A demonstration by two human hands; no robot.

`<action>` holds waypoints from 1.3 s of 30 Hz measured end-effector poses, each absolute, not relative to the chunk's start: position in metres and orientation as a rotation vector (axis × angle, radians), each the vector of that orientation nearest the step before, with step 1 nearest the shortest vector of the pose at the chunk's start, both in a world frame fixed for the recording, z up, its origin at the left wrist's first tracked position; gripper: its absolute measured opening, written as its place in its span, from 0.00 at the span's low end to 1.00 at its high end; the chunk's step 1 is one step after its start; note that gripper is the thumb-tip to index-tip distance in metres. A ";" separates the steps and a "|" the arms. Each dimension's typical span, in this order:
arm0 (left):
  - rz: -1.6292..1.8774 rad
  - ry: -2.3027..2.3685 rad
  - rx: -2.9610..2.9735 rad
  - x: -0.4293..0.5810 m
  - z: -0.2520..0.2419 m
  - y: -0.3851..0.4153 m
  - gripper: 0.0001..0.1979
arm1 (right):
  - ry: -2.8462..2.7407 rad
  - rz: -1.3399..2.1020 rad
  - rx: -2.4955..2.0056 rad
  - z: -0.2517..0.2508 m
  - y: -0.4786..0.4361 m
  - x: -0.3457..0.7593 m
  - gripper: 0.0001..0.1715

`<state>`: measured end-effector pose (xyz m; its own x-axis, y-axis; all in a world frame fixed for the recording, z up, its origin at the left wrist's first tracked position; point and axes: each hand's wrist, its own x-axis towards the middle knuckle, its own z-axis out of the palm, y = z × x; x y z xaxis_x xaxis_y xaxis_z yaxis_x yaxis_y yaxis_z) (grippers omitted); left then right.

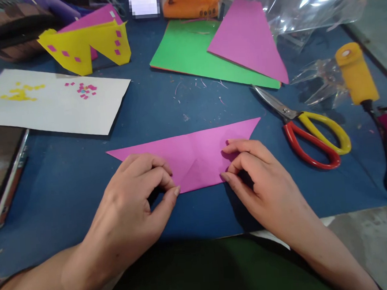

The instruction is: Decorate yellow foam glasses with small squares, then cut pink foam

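A pink sheet [194, 156], shaped like a wide trapezoid with pointed upper corners, lies on the blue table in front of me. My left hand [135, 197] pinches its lower left edge between thumb and fingers. At the lower right edge, my right hand [260, 180] has its thumb and index finger closed on the sheet, its other fingers curled over the surface. Scissors [289, 112] with one red and one yellow handle rest right of the sheet, blades slightly apart.
White paper [78, 111] holding yellow and pink bits lies left, above a phone [3, 171]. Behind are a folded yellow piece [70, 49], green sheets [183, 50], another pink piece [248, 35] and clear plastic [309, 4]. A yellow corded tool [357, 76] stands right.
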<state>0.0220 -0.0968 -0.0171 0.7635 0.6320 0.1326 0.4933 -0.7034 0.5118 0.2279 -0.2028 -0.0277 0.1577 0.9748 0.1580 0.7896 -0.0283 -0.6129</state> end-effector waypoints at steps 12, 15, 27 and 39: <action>0.485 0.686 2.815 0.019 -0.022 -0.105 0.08 | -1.664 0.386 -1.862 -0.032 -0.204 0.227 0.09; 0.459 0.379 2.994 0.014 -0.025 -0.108 0.17 | -1.668 0.385 -1.856 -0.033 -0.204 0.228 0.09; 0.358 0.227 3.105 0.021 -0.026 -0.111 0.19 | -1.685 0.293 -1.826 -0.034 -0.205 0.226 0.08; 0.438 0.243 3.124 0.021 -0.027 -0.114 0.18 | -2.303 -0.061 -1.471 -0.036 -0.227 0.216 0.19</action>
